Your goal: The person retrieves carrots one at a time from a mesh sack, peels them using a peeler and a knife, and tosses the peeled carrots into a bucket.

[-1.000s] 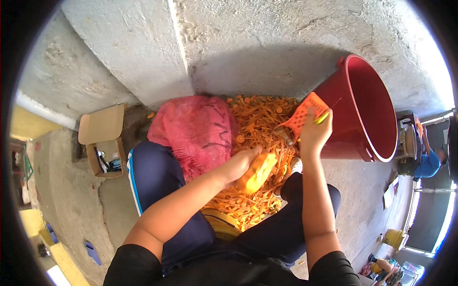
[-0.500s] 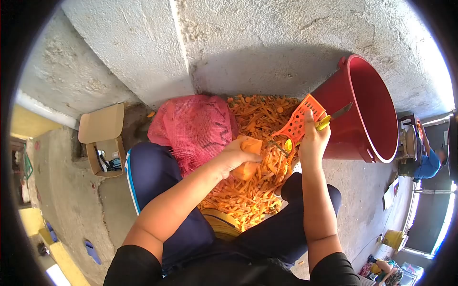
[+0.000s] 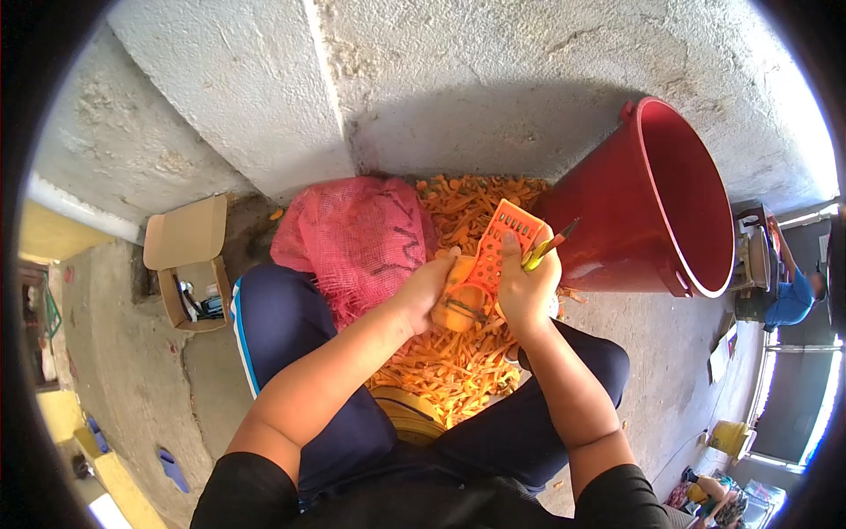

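Note:
My left hand (image 3: 427, 295) is closed round a thick orange vegetable piece (image 3: 456, 309), perhaps a carrot. In my right hand (image 3: 529, 291) are an orange peeler with a perforated handle (image 3: 505, 236) and a small knife with a yellow handle (image 3: 536, 257), its blade pointing up and right. The peeler's head lies against the vegetable. Beneath both hands a heap of orange peelings (image 3: 458, 375) spreads between my legs. A pink mesh sack (image 3: 357, 238) lies beside the heap on the left.
A large red bucket (image 3: 608, 212) leans, mouth to the right, by the rough wall (image 3: 493, 70). An open cardboard box (image 3: 196, 291) sits on the left. A person in a blue top (image 3: 790, 302) is at the far right; another person (image 3: 723, 502) is at the lower right.
My right hand has moved left and down with the peeler and knife, bringing the peeler onto the vegetable. The vegetable has been turned in my left hand.

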The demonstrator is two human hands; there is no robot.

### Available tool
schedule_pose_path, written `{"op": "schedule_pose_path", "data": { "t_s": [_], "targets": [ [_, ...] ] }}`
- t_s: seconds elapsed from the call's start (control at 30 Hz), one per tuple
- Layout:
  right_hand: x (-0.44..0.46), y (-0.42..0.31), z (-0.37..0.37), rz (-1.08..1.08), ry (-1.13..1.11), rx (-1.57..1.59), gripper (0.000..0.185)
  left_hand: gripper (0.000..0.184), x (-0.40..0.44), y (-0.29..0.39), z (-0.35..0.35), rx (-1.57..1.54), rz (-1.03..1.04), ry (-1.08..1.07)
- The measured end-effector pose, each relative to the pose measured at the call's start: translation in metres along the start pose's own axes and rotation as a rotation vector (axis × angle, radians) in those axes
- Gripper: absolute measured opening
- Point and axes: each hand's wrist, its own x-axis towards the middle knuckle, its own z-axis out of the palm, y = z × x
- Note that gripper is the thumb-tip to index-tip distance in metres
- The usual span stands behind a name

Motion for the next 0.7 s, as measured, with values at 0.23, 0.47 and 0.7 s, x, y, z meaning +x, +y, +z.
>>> {"op": "schedule_pose_path", "data": {
  "t_s": [0.23, 0.47, 0.7],
  "targets": [
    [0.020, 0.004, -0.005, -0.040, 0.075, -0.050, 0.018, 0.040, 0.004, 0.004, 0.001, 0.122, 0.039, -0.120],
    [0.067, 0.049, -0.031, -0.129, 0.386, -0.195, 0.013, 0.047, -0.008, 0.001, -0.004, 0.419, -0.107, -0.196],
    [0.061, 0.020, -0.041, -0.023, 0.269, 0.275, 0.016, 0.051, -0.008, 0.001, -0.018, -0.052, -0.174, -0.335]
  ]
}}
